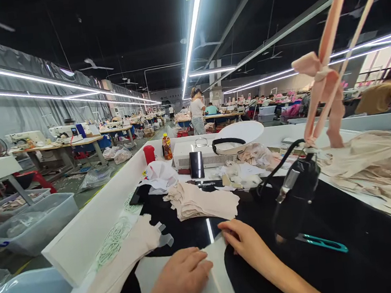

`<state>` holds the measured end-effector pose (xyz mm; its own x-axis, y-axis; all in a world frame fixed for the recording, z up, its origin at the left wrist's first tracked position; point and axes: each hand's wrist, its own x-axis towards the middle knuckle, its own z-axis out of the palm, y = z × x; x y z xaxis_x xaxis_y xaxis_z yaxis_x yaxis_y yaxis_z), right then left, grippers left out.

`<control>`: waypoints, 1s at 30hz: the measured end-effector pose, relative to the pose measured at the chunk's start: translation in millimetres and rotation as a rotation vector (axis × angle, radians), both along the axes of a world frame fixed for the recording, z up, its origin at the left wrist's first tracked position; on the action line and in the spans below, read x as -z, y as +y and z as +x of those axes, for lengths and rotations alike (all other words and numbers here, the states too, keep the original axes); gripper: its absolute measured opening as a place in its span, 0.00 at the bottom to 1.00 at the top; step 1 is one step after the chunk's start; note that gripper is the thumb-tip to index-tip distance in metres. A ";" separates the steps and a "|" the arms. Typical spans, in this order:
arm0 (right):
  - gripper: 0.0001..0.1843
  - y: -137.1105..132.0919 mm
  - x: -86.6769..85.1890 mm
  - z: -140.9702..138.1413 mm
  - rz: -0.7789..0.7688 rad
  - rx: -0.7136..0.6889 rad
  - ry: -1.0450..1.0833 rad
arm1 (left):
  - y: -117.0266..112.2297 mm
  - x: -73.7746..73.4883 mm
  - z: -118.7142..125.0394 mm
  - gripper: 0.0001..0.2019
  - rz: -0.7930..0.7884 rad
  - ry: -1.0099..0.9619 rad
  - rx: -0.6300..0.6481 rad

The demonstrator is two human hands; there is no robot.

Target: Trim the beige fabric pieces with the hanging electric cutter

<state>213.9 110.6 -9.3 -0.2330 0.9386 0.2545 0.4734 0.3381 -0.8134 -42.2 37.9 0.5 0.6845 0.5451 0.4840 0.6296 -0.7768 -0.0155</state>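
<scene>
A pale, thin fabric piece (217,267) with curved edges lies on the black tabletop in front of me. My left hand (186,280) rests flat on it, palm down, fingers stretched out. At its upper right corner, my right hand (242,239) has its fingers bent and pinched on the edge; the thumb is partly hidden. Beyond both hands sits a stack of beige cut fabric pieces (201,202). Left of my left hand, more beige fabric (133,251) drapes over the table edge, with translucent strips (165,236) at its end.
Teal-handled thread snips (326,243) lie at right, near a dark iron-like tool (296,196) hung from pink fabric ties (324,77). A phone (196,165) leans against a white vented box (182,153). Beige fabric (379,169) is heaped right. A low white wall (95,222) borders the left.
</scene>
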 end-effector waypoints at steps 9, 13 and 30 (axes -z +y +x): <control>0.25 -48.7 -5.0 -8.1 0.285 -0.275 -0.285 | -6.3 8.8 14.4 0.16 -0.186 -0.065 0.016; 0.27 -65.9 2.5 -5.3 0.417 -0.316 -0.404 | -8.4 7.7 12.7 0.18 -0.229 -0.039 -0.008; 0.17 -103.8 -26.4 65.2 0.669 -0.036 -0.236 | -15.3 4.4 19.6 0.19 -0.228 0.016 -0.100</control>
